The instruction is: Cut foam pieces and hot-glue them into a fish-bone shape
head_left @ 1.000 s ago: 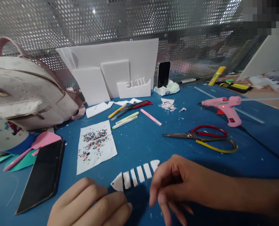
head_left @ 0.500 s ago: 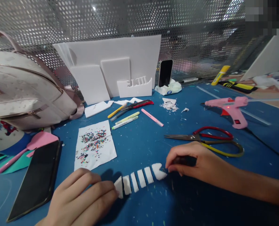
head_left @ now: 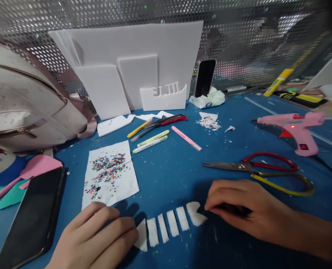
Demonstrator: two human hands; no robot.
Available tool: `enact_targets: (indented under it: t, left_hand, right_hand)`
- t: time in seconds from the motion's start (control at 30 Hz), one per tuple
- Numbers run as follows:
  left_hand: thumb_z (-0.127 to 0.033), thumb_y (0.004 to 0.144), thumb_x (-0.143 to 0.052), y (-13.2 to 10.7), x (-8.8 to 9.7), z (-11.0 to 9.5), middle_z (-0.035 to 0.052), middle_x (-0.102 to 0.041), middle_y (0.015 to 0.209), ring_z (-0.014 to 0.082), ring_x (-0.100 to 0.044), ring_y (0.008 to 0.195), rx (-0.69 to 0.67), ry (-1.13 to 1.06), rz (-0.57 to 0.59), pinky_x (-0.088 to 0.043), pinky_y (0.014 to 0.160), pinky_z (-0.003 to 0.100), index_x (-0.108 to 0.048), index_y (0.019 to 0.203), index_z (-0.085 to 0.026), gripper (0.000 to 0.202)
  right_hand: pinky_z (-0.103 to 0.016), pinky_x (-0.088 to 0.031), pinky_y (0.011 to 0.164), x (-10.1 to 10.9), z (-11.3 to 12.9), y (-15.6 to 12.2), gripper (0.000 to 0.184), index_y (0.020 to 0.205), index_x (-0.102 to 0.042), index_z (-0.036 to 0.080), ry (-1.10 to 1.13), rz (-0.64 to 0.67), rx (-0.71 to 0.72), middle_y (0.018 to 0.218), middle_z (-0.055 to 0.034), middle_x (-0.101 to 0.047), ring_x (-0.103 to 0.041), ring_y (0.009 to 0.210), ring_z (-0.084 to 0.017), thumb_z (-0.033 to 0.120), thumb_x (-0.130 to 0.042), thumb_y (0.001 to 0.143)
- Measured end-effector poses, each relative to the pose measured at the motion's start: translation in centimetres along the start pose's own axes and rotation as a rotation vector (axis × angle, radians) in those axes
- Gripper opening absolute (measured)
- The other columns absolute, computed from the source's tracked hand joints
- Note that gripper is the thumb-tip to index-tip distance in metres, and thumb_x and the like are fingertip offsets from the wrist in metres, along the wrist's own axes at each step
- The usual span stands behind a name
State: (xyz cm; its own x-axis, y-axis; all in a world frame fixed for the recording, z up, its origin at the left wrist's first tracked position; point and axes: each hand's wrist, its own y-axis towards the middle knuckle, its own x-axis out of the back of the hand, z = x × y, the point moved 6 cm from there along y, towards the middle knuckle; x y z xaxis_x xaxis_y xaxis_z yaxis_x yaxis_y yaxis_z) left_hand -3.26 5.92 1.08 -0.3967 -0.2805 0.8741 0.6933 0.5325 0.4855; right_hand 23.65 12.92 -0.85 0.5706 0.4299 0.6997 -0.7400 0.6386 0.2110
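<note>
Several white foam pieces lie in a spaced row on the blue table. Leftmost is a rounded triangular foam piece point(head_left: 142, 234), with the fingertips of my left hand point(head_left: 98, 235) closed at its left edge; the thumb is hidden. Narrow foam strips point(head_left: 172, 223) fill the middle of the row. At the right end lies a notched foam piece point(head_left: 196, 214). My right hand point(head_left: 244, 209) is beside it, thumb and forefinger pinched together close to the notch, with nothing visible between them. Scissors point(head_left: 250, 166) with red and yellow handles lie just beyond this hand.
A sheet with coloured bits point(head_left: 126, 190), a dark phone point(head_left: 31, 216) and a backpack point(head_left: 34, 101) are on the left. Markers point(head_left: 186, 138) and a cutter point(head_left: 166, 121) lie mid-table. A pink glue gun point(head_left: 294, 125) rests right. White foam boards point(head_left: 101, 89) stand behind.
The camera view has shifted, so the table and its contents appear displaced. Both hands stay at the two ends of the row. The second piece from the left looks straighter in line.
</note>
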Motion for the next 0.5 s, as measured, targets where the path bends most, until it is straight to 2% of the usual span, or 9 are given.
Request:
enact_targets:
  t: [0.17,0.5]
  left_hand:
    - [-0.004,0.101,-0.042,-0.54,-0.11,-0.31,0.0011,-0.076,0.102,0.0198,-0.059,0.092,0.012,0.01,-0.027,-0.041,0.09,0.038,-0.072,0.098,-0.017,0.033]
    - [-0.013,0.106,-0.04,-0.62,-0.18,-0.55,-0.0003,-0.077,0.101,0.0189,-0.061,0.09,-0.046,0.102,-0.045,-0.042,0.091,0.039,-0.072,0.096,-0.019,0.035]
  right_hand:
    - [-0.023,-0.05,0.071,-0.09,0.01,-0.11,0.02,0.106,-0.068,0.022,-0.069,-0.01,0.009,0.093,-0.0035,-0.069,-0.067,0.08,-0.013,0.01,-0.057,0.094]
    - [-0.02,-0.048,0.07,-0.18,0.1,-0.17,0.019,0.105,-0.067,0.02,-0.107,-0.013,0.052,0.092,-0.0025,-0.067,-0.065,0.078,-0.01,0.009,-0.055,0.096]
